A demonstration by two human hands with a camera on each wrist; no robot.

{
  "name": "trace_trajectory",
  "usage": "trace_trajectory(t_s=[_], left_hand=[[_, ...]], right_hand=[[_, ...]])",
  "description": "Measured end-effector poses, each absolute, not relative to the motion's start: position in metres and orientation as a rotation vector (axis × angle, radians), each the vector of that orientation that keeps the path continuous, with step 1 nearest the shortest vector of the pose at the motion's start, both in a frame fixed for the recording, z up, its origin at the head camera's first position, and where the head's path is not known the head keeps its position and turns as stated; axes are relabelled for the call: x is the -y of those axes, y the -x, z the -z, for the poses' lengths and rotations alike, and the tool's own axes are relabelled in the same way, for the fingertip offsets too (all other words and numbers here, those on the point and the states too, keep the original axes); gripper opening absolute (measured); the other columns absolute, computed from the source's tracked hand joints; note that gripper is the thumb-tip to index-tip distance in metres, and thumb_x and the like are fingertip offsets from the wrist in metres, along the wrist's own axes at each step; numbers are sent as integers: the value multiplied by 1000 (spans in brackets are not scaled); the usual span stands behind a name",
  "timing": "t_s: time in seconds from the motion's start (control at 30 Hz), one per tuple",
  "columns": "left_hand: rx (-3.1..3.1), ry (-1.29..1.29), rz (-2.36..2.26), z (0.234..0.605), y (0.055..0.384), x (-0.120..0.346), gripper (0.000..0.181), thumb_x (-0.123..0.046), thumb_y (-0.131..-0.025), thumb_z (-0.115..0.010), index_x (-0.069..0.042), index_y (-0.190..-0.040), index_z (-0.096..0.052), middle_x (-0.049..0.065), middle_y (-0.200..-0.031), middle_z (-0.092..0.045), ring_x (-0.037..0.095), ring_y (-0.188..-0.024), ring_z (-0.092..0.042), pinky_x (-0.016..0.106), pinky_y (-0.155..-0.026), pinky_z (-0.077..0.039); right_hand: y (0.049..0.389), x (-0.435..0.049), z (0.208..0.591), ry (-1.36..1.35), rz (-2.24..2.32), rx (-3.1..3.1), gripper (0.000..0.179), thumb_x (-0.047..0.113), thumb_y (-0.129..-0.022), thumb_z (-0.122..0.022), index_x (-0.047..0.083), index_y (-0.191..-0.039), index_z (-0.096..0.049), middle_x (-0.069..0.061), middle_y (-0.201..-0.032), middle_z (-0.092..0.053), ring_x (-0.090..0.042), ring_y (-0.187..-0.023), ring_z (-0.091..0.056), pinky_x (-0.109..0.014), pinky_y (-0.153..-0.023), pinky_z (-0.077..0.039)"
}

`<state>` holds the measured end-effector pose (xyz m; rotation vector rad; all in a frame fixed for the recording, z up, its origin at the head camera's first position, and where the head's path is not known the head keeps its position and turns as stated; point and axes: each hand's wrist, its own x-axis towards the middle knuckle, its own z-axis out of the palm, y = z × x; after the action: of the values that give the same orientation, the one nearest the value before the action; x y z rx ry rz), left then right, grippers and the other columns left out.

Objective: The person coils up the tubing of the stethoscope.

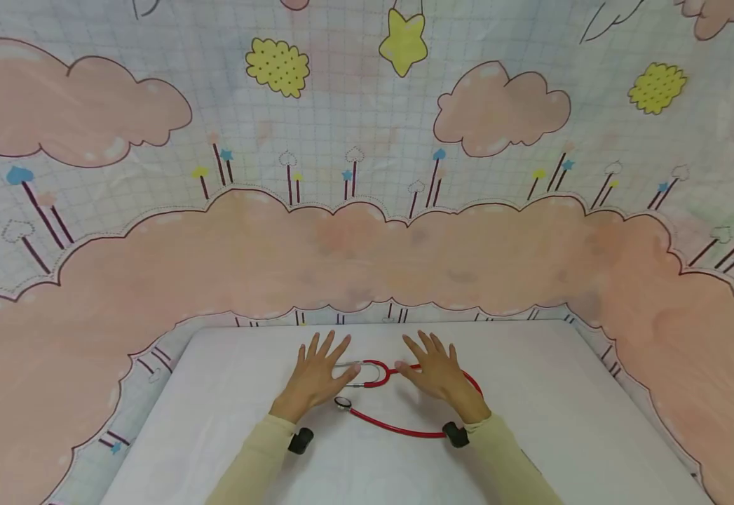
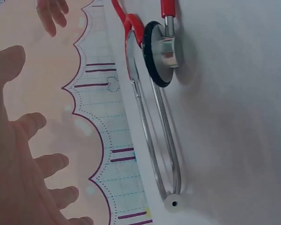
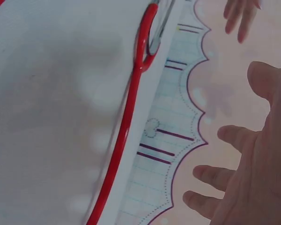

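A red stethoscope [image 1: 398,429] lies on the white table, its tube curving round on the right. Its metal ear tubes [image 2: 171,140] point left, and the round chest piece [image 2: 160,54] sits nearer the front edge. My left hand [image 1: 315,379] is spread above the ear tubes, overlapping their ends in the head view. Over the tube my right hand [image 1: 437,375] is likewise spread, hiding part of it. Both palms face down and neither holds anything. In the right wrist view the red tube [image 3: 126,126] runs beside the spread fingers [image 3: 239,138].
The white tabletop [image 1: 215,393] extends to both sides of the hands. Behind and around it hangs a cloth [image 1: 404,259] printed with clouds and stars. A small black wrist camera [image 1: 301,440] is at the left wrist and another black camera [image 1: 455,434] at the right.
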<state>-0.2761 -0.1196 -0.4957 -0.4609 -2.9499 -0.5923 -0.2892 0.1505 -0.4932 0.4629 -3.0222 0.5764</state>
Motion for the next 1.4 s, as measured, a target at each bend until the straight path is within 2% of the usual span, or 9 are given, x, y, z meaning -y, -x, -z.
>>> trace_trajectory(t_s=[0.43, 0.67, 0.93, 1.2, 1.4], left_hand=[[2977, 466, 704, 508, 281, 118, 75, -60, -93, -54, -20, -153, -35, 16, -159, -31, 45, -147, -23, 66, -116, -19], [2973, 481, 800, 516, 285, 118, 80, -52, -88, -68, -13, -152, -37, 19, -155, -38, 41, -145, -31, 61, -116, -24], [2993, 448, 874, 527, 290, 121, 82, -41, -83, -77, -14, -150, -39, 16, -151, -45, 38, -141, -39, 56, -114, -32], [3000, 415, 948, 530, 291, 121, 74, -27, -81, -81, -12, -145, -47, 15, -144, -53, 38, -134, -46, 55, -111, -37], [2997, 441, 900, 532, 292, 122, 61, -17, -81, -80, -8, -136, -55, 15, -137, -58, 38, -130, -50, 54, -111, -36]], right_hand=[[294, -156, 510, -409, -624, 3074, 68, 60, -95, -48, 24, -152, -39, -13, -157, -36, -39, -147, -26, -70, -115, -12], [295, -157, 515, -407, -667, 3077, 67, 60, -95, -48, 21, -150, -42, -14, -153, -41, -39, -144, -31, -71, -114, -13], [299, -158, 520, -370, -724, 3088, 58, 54, -99, -46, 20, -145, -49, -15, -147, -49, -39, -140, -39, -71, -113, -13], [302, -158, 526, -347, -715, 3124, 53, 52, -98, -49, 18, -138, -57, -13, -141, -56, -38, -134, -47, -71, -113, -15], [302, -156, 525, -335, -676, 3130, 46, 43, -94, -61, 15, -131, -62, -13, -134, -60, -37, -128, -51, -71, -112, -19]])
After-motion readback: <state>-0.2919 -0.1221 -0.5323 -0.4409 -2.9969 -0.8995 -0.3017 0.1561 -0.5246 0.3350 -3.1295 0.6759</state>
